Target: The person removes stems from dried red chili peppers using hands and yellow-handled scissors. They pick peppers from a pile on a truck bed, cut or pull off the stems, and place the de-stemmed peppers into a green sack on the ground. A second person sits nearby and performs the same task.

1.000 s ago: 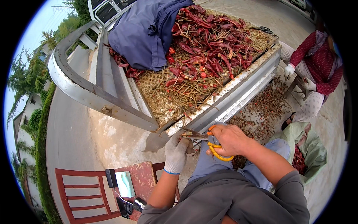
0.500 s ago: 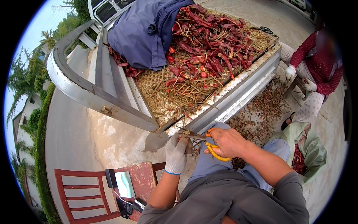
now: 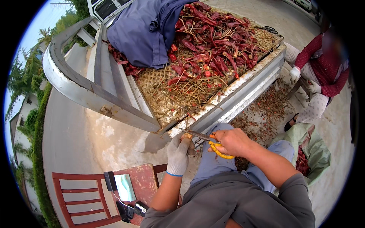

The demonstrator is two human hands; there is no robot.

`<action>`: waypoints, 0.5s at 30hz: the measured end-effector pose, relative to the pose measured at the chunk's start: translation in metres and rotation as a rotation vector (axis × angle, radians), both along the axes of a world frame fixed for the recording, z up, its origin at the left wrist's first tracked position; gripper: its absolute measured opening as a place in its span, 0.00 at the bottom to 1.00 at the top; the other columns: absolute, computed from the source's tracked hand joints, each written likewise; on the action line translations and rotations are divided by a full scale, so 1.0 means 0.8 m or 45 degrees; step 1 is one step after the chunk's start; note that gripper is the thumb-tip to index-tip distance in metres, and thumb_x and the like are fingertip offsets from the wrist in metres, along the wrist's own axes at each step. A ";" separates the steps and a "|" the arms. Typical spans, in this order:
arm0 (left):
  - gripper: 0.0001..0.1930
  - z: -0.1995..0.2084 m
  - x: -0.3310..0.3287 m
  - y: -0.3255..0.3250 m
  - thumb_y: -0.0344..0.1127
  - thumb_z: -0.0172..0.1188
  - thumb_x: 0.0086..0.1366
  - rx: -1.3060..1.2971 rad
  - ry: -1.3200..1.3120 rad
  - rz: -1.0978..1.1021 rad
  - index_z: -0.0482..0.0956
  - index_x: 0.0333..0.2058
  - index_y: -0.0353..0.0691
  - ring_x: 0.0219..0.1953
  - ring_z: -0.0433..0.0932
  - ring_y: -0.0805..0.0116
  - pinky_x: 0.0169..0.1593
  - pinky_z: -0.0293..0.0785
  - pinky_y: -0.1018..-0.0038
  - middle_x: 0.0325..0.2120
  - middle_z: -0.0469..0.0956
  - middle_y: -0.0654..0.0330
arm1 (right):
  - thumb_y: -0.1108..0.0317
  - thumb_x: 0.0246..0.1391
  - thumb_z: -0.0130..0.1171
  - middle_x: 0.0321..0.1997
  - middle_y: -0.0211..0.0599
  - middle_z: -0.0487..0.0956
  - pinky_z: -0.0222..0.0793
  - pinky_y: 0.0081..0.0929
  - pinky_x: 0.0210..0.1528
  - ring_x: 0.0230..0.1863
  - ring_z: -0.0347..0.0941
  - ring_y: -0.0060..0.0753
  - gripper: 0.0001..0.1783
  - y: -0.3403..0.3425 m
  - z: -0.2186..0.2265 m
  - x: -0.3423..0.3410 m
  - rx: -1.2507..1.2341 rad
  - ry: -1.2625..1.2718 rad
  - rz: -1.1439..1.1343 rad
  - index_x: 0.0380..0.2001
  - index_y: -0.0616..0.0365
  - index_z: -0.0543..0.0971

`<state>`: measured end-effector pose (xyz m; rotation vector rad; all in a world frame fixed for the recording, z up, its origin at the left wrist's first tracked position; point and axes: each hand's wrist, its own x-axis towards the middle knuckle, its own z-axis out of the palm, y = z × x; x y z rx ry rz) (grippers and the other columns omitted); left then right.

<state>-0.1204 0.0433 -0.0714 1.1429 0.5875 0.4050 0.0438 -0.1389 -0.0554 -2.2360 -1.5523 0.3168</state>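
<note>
Outdoors on pale concrete, a metal cart bed [image 3: 243,95] heaped with dried red chillies [image 3: 216,49] stands at 12 o'clock from the seated person, and the work sits just below its near corner. The thing in hand is a small chilli stem piece [image 3: 187,135], pinched at the fingertips of the left hand [image 3: 178,155], which wears a white work glove and is closed around it. It lies just to 9 o'clock of the right hand [image 3: 234,141], and the two hands are near each other, almost touching through the tool. That bare right hand is clenched through the yellow loops of a pair of scissors [image 3: 207,138], whose long axis runs from about 3 o'clock to 9 o'clock, blades pointing left at the gloved fingertips; whether the blades are parted or closed is too small to tell. Nothing stands between blade tips and stem. Farther out, a blue cloth [image 3: 144,34] covers the heap at 11 o'clock, cut stalks and scraps [image 3: 262,114] litter the ground at 2 o'clock, and a green sack [image 3: 308,148] holding red chillies lies at 3 o'clock. A red wooden chair [image 3: 95,190] with a face mask [image 3: 124,187] on it sits at 8 o'clock. Another person [image 3: 323,64] in a dark red top and white gloves sits at 2 o'clock, well apart.
</note>
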 end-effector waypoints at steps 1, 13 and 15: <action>0.10 0.001 0.000 0.000 0.32 0.53 0.77 -0.004 0.000 0.006 0.77 0.49 0.32 0.24 0.73 0.71 0.29 0.72 0.72 0.26 0.75 0.61 | 0.35 0.58 0.67 0.33 0.47 0.85 0.80 0.47 0.35 0.33 0.84 0.55 0.34 0.002 0.004 0.002 0.041 -0.017 -0.025 0.41 0.61 0.83; 0.22 0.015 -0.016 0.029 0.26 0.53 0.70 -0.104 -0.131 0.029 0.73 0.61 0.26 0.27 0.73 0.72 0.32 0.70 0.74 0.29 0.77 0.58 | 0.53 0.55 0.68 0.33 0.56 0.85 0.81 0.50 0.43 0.38 0.85 0.59 0.22 0.190 0.090 0.046 -0.145 0.169 -0.120 0.40 0.64 0.85; 0.24 0.020 -0.013 0.030 0.25 0.52 0.69 -0.093 -0.136 0.035 0.72 0.63 0.27 0.27 0.74 0.71 0.33 0.72 0.74 0.29 0.77 0.58 | 0.56 0.57 0.67 0.35 0.60 0.85 0.81 0.50 0.45 0.39 0.84 0.59 0.22 0.221 0.095 0.051 0.014 0.247 -0.112 0.44 0.65 0.84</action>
